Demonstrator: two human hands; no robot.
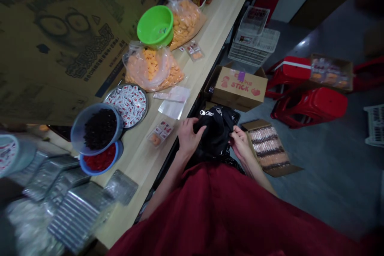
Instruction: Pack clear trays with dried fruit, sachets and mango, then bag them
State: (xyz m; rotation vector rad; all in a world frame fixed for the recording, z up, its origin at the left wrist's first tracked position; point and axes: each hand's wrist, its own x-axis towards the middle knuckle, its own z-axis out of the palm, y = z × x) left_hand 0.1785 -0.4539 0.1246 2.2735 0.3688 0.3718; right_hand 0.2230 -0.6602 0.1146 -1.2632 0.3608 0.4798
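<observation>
A black bag with silver zipper pulls (216, 128) rests on my lap above the red cloth (228, 216). My left hand (188, 136) grips the bag's left side with fingers curled over the fabric. On the bag's right edge, my right hand (240, 144) pinches the fabric. Both hands sit just off the edge of the wooden table (192, 76).
On the table stand a green bowl (155, 26), bags of orange snacks (153, 68), a tray of red-white packets (129, 103), bowls of dark (99, 128) and red (102, 160) bits, and clear plastic trays (75, 216). Cardboard boxes (240, 88) and red stools (312, 104) stand on the floor.
</observation>
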